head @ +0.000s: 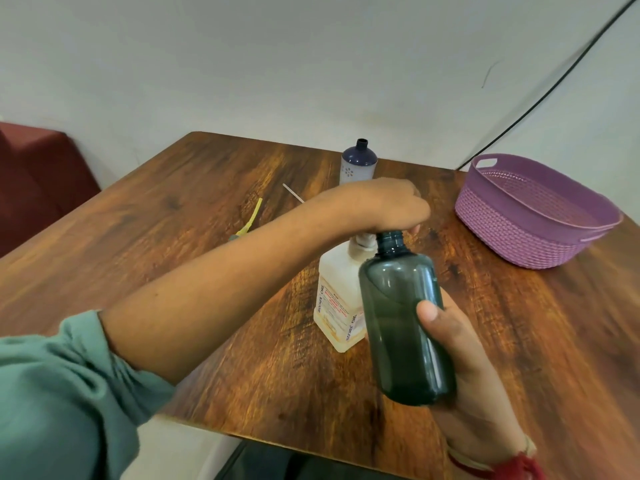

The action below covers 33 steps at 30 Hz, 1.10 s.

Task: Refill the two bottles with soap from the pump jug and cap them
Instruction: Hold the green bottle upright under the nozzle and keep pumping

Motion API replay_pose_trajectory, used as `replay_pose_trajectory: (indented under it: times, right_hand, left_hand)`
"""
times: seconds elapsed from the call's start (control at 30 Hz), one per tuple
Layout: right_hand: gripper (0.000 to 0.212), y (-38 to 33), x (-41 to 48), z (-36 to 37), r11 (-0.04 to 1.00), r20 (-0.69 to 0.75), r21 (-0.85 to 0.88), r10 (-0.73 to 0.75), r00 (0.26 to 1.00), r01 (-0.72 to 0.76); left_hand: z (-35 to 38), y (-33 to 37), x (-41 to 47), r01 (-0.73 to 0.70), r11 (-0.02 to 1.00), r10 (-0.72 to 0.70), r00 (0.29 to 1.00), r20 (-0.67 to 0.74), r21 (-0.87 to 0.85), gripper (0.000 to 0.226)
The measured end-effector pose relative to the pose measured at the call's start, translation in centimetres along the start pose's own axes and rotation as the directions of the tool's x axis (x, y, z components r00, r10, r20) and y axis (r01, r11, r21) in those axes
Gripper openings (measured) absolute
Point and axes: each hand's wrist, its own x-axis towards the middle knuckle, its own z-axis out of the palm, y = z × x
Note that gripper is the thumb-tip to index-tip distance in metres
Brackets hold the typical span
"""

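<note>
The wooden desk fills the room's corner. A purple woven basket sits at two o'clock. Near the centre stands the pump jug, with the left hand on top and its fingers curled down over the pump head. Just beside the jug, at four o'clock, the right hand grips a dark green bottle, uncapped, its mouth up by the pump. At twelve o'clock stands a purple-topped bottle, also uncapped. A yellow tube and a thin white stick lie at ten o'clock.
</note>
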Motion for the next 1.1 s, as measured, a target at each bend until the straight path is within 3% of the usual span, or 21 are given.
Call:
replay_pose_trajectory:
  times: [0.2,0.3,0.63,0.77,1.1]
  right_hand:
    - [0.083,-0.3,-0.3,0.1,1.000,0.011,0.003,-0.010,1.000,0.010]
    - [0.083,-0.6,-0.1,0.0,1.000,0.013,-0.015,-0.020,1.000,0.020]
    - [0.078,-0.5,-0.4,0.1,1.000,0.025,-0.024,-0.020,0.999,0.021]
    - [0.080,-0.4,-0.2,0.1,0.999,0.021,-0.039,-0.014,1.000,0.015]
    - [0.083,-0.4,0.0,0.3,0.999,0.034,-0.008,-0.031,0.999,0.031]
  left_hand:
    - [-1.0,0.8,0.1,-0.047,0.989,0.030,0.992,0.122,0.143,0.032]
    - [-0.8,0.8,0.4,-0.070,0.991,0.053,0.988,0.145,0.117,0.032]
    - [-1.0,0.5,0.2,-0.034,0.984,0.020,0.996,0.084,0.173,0.030]
    - [-0.3,0.2,0.5,-0.028,0.997,0.024,0.998,0.051,0.076,0.026]
    - [-0.8,0.3,0.4,-0.045,0.994,0.036,0.996,0.087,0.101,0.030]
